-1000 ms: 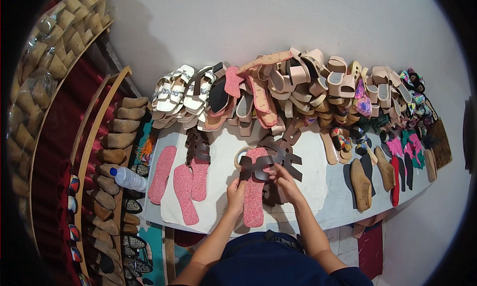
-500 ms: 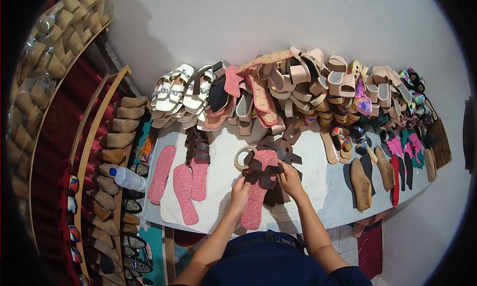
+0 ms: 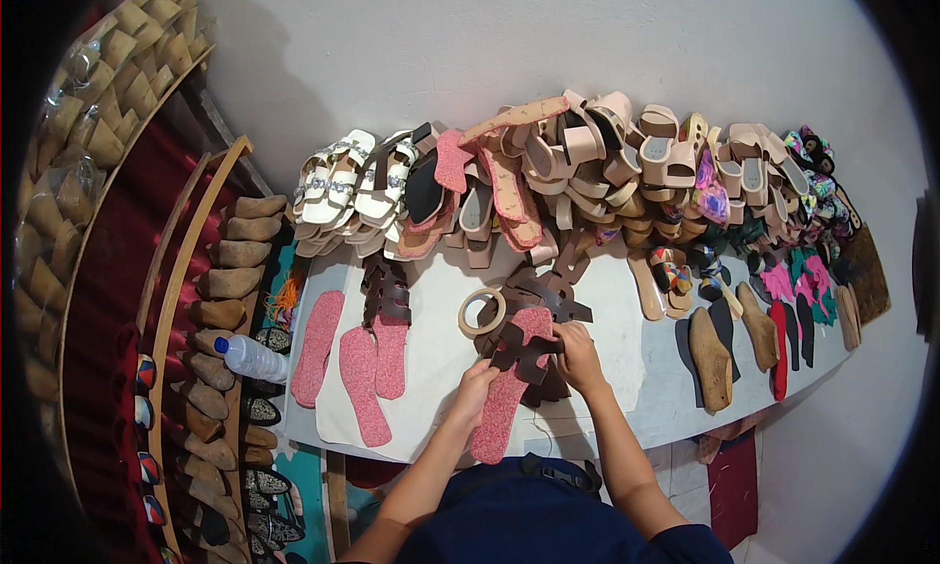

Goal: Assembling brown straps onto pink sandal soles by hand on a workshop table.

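Head view, only one here. Left hand point(image 3: 477, 388) — partly curled, thumb and fingers closed on the left edge of a pink speckled insole point(image 3: 501, 412) and the near end of a dark brown cutout strap point(image 3: 529, 356). Right hand point(image 3: 580, 356) — fingers bent in a pinch at the strap's right end, by the insole's upper right edge; exact fingertip contact hidden.

Insole is lower centre of frame, tilted, top leaning right, bottom end near the dark blue clothing point(image 3: 529, 515). Strap lies across its upper half.

Just above the hands: tan tape roll point(image 3: 462, 317), and beside it a heap of dark brown straps point(image 3: 553, 292), partly behind the held insole. All over a white sheet point(image 3: 431, 407) on a grey table point(image 3: 666, 407).

Left of centre: pink insole with a brown strap at its top point(image 3: 392, 363), a bare one point(image 3: 364, 383) overlapping it, another point(image 3: 317, 349) further left. Clear bottle with blue cap point(image 3: 257, 358) left of those.

Upper centre, along the wall: white sandals point(image 3: 333, 192), then a pile of beige sandals point(image 3: 671, 158). Right side: wooden shoe last point(image 3: 711, 363), red strip point(image 3: 778, 353). Left edge: wooden rack point(image 3: 184, 290) with rows of lasts point(image 3: 235, 255).
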Tool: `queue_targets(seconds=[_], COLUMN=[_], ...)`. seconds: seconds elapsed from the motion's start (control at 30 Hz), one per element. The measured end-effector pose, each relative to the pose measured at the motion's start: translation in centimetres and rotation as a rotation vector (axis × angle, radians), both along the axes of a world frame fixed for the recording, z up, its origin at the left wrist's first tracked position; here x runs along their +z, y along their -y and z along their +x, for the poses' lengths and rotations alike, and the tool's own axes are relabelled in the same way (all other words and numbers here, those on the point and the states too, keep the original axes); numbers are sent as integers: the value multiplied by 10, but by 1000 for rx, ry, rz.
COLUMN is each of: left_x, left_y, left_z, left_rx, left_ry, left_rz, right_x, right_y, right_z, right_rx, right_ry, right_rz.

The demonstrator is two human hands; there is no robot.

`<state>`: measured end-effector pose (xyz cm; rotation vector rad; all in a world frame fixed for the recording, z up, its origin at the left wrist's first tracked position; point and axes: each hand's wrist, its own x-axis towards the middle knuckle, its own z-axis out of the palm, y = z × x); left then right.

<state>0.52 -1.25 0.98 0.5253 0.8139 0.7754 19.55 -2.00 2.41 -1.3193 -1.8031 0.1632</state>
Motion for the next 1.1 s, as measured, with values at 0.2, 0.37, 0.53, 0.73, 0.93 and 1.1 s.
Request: queue_targets(seconds=[0.2,0.37,0.53,0.73,0.93,1.1], left_x=[3,-3,-8,-9,-14,-18], left_y=[0,-1,4,10,11,12], left_z=[-2,-2,4,12,15,16], left_rx=[53,106,130,144,186,190], left_ry=[7,-159,-138,-210,-268,-319], left_rz=[33,181,227,310,372,405], right_x=[22,41,25,-7,-1,4], right_y=[3,10,8,3,2,5], right_z=[0,-13,-13,-7,-12,-12], right_rx=[3,-226,-207,-179,-61,1], right_ry=[150,429,121,-492,-923,-1070], right_rz=[-59,-199,-344,-407,-599,-653])
